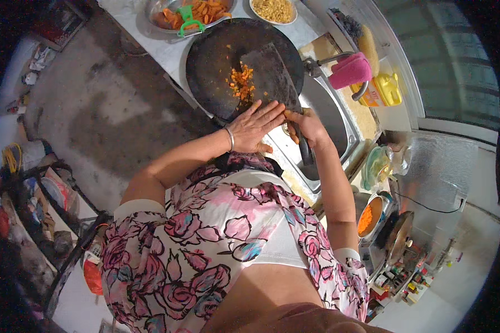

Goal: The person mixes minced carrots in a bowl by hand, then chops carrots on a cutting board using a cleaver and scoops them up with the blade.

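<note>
My right hand (pixel 311 127) grips the dark handle of a cleaver (pixel 273 73), whose broad blade lies over a round dark chopping board (pixel 210 54). My left hand (pixel 256 125) is palm down with its fingers spread, close to the heel of the blade and the right hand's fingertips. Whether it touches the blade is hard to tell. Small chopped orange pieces (pixel 242 81), possibly carrot, lie in a heap on the board just left of the blade. A few bits are scattered around the heap.
Beyond the board stand a bowl of orange strips with a green peeler (pixel 186 18) on it and a plate of yellow crumbs (pixel 273 10). Right are a steel sink (pixel 337 112), a faucet draped with a pink cloth (pixel 351 70), a yellow jug (pixel 385 89) and a pot of orange shreds (pixel 366 220).
</note>
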